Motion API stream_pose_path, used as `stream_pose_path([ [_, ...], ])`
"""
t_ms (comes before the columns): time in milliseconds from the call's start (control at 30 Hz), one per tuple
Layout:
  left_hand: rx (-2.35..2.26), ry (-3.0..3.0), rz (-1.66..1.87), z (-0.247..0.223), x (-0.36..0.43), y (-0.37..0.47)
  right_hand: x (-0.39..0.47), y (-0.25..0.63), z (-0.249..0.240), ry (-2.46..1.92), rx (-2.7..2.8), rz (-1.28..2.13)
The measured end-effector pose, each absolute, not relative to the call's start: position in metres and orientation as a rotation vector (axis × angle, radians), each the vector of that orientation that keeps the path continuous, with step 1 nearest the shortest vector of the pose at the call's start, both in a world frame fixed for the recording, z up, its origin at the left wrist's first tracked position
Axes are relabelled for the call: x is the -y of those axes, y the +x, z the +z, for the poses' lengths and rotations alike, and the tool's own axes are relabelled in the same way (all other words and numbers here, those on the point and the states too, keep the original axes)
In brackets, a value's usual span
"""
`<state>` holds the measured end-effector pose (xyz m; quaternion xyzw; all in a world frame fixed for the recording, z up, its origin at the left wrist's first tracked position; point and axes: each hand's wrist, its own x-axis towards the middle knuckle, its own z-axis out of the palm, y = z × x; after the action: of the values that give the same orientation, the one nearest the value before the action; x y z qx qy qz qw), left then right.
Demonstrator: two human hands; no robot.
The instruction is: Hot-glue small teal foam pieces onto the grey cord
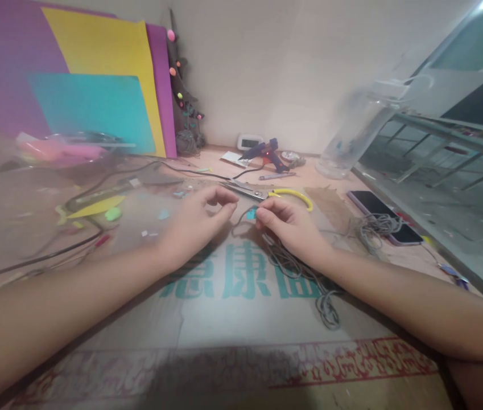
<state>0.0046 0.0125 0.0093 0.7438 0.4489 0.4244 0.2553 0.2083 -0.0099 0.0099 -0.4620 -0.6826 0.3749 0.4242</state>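
Observation:
My right hand (294, 228) is closed in a pinch on a thin grey cord (286, 259), whose loose loops trail below it over the board. A small turquoise piece (251, 214) shows at its fingertips; whether it is attached to the cord I cannot tell. To the left, my left hand (198, 225) has its thumb and index finger curled with the tips almost together; anything between them is too small to make out. Just beyond both hands lie scissors (290, 196) with yellow handles, blades pointing left.
A glue gun (267, 154) with a red light stands behind, its dark cable (83, 245) running left. A phone (384, 216) lies right, partly under grey cord. A clear bottle (352, 134) stands near the right edge. Coloured sheets (96, 108) lean at the back left, with scraps (96, 208) in front.

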Motion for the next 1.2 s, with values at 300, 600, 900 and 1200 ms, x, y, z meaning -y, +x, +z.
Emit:
stream_pose_path([
  [300, -1.127, 2.050, 1.136, 0.0097, -0.0126, 0.0049, 0.0109, 0.2075, 0.0120, -1.170, 1.727, 0.939],
  [600, -1.059, 2.052, 1.134, 0.0116, -0.0129, 0.0061, 0.0105, 0.2082, 0.0111, -1.161, 1.745, 0.920],
  [900, -1.068, 2.062, 1.113, 0.0157, -0.0113, 0.0066, 0.0090, 0.2094, 0.0071, -1.140, 1.752, 0.939],
  [1200, -1.086, 1.957, 1.115, 0.0101, -0.0144, 0.0064, 0.0092, 0.2098, 0.0082, -1.146, 1.766, 0.927],
])
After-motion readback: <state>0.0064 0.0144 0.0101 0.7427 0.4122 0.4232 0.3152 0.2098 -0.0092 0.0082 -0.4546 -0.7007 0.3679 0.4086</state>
